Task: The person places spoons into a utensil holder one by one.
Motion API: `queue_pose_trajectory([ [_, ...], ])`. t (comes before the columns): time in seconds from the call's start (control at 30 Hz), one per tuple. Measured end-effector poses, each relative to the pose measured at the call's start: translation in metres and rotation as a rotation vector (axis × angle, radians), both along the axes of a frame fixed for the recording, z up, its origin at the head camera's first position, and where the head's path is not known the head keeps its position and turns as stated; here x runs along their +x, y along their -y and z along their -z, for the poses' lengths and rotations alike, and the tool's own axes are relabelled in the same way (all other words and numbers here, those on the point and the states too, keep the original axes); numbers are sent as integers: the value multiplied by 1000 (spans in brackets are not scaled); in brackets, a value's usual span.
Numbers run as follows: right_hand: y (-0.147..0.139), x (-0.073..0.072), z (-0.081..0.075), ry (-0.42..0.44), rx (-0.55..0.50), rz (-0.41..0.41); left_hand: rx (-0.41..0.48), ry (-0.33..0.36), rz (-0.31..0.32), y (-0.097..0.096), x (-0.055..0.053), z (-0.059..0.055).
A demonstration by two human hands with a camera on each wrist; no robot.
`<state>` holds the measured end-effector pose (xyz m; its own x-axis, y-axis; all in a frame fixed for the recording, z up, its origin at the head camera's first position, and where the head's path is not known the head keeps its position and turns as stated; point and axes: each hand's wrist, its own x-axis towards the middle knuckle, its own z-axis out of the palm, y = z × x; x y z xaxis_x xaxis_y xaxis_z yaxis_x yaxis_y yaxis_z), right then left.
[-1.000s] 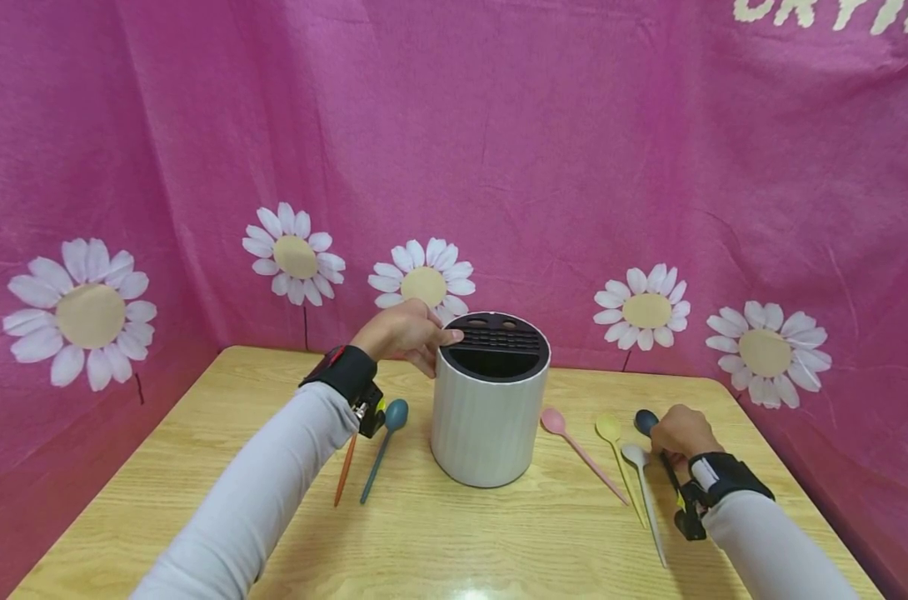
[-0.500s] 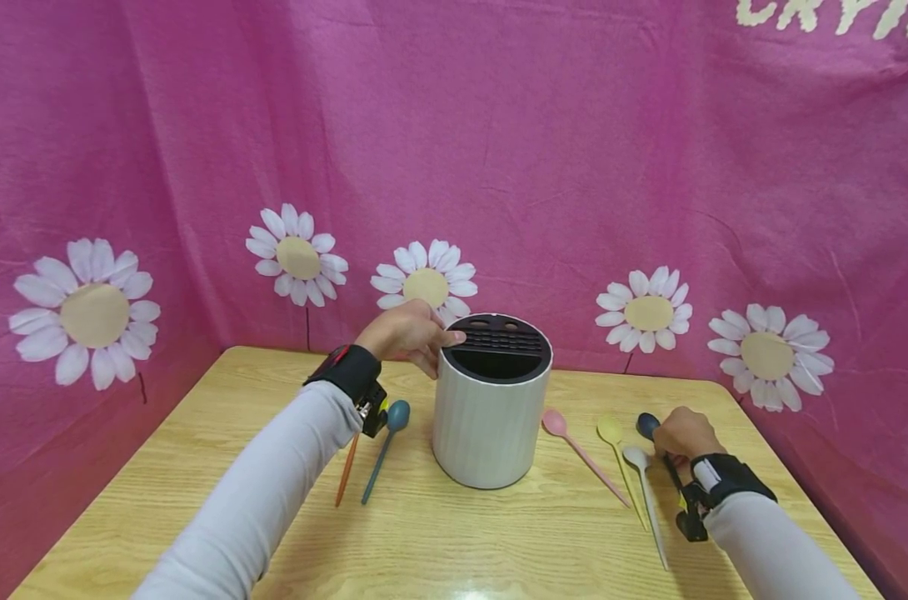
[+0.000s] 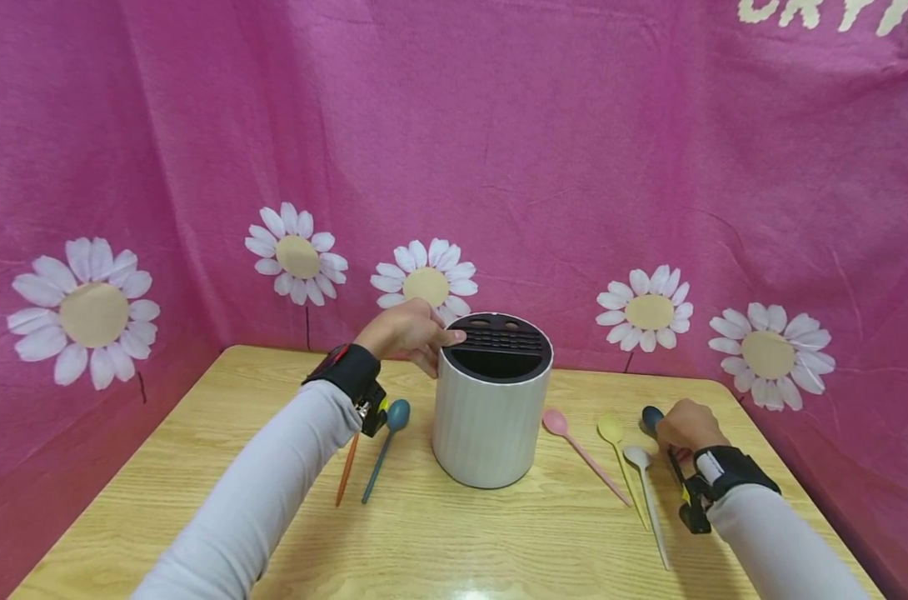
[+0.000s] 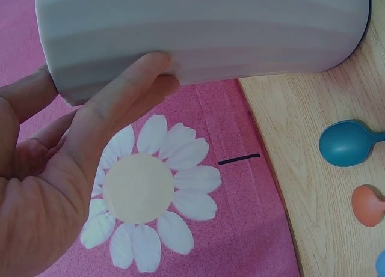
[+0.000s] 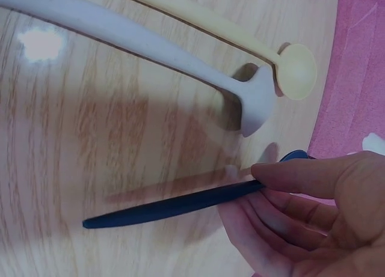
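Observation:
My left hand [image 3: 409, 332] holds the white ribbed utensil holder [image 3: 487, 433] by its upper left edge. The thumb lies over the black slotted top [image 3: 495, 340], and in the left wrist view the fingers [image 4: 135, 85] press the outer wall. At the right, my right hand [image 3: 690, 425] pinches a navy spoon [image 5: 174, 206] by its handle between thumb and fingers. The right wrist view shows a handle shadow apart from the handle, with the spoon's bowl partly behind the thumb. A light grey spoon [image 3: 649, 492] lies just left of this hand.
Yellow [image 3: 611, 430] and pink [image 3: 555, 422] spoons lie between the holder and the grey one. Left of the holder are a teal spoon [image 3: 397, 415] and an orange spoon [image 4: 368, 206]; a blue edge [image 4: 381, 264] shows nearby. Pink cloth with daisies stands behind the wooden table [image 3: 454, 542].
My right hand has shifted slightly right and up with the navy spoon, whose handle now tilts off the table. My left hand stays on the utensil holder.

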<state>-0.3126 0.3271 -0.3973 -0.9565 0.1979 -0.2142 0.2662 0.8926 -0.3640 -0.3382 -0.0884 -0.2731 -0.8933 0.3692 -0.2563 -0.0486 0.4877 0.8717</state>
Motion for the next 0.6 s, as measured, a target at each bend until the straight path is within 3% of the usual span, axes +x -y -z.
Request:
queue_pose_trajectory([
  [0.6,3,0,-16,-4,-46,-33,21,11,2,0,0,0],
])
